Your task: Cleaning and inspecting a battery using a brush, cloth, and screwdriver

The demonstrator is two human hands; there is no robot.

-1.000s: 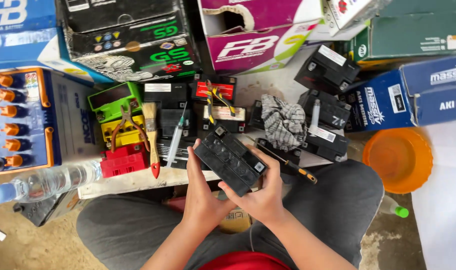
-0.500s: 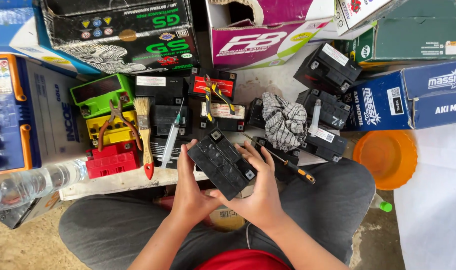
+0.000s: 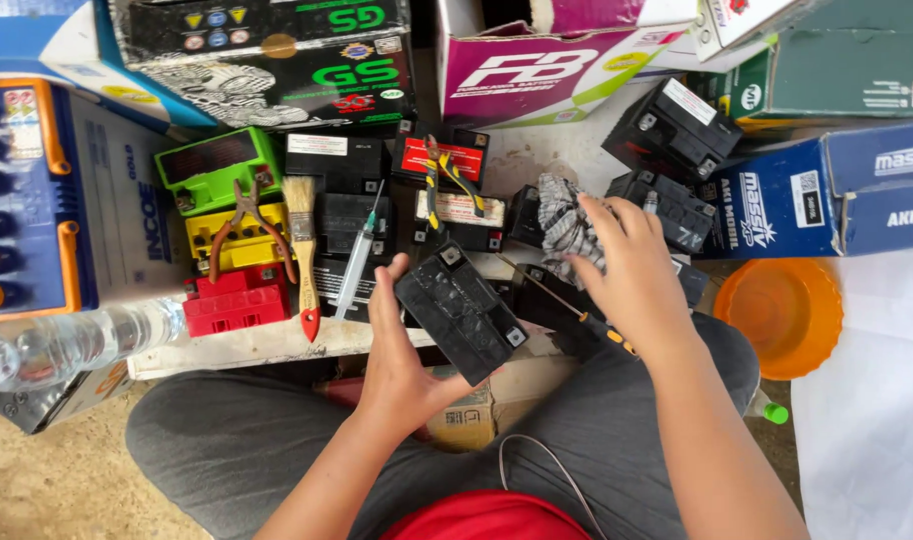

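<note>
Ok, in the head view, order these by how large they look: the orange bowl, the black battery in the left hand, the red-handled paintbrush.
1. Orange bowl.
2. Black battery, though it is held nearer the camera in the left hand, so this rank is unsure.
3. Paintbrush, long but thin.

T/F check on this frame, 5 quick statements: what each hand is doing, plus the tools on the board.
1. The left hand holds a small black battery. True.
2. The right hand also grips that battery. False: it is off the battery, over the checked rag.
3. A paintbrush with a red handle tip lies beside the pliers. True.
4. The syringe is in the right hand. False: it lies on the black batteries right of the paintbrush, in no hand.
5. The orange bowl sits left of the water bottle. False: it is at the far right; the clear water bottle lies at the far left.
</note>
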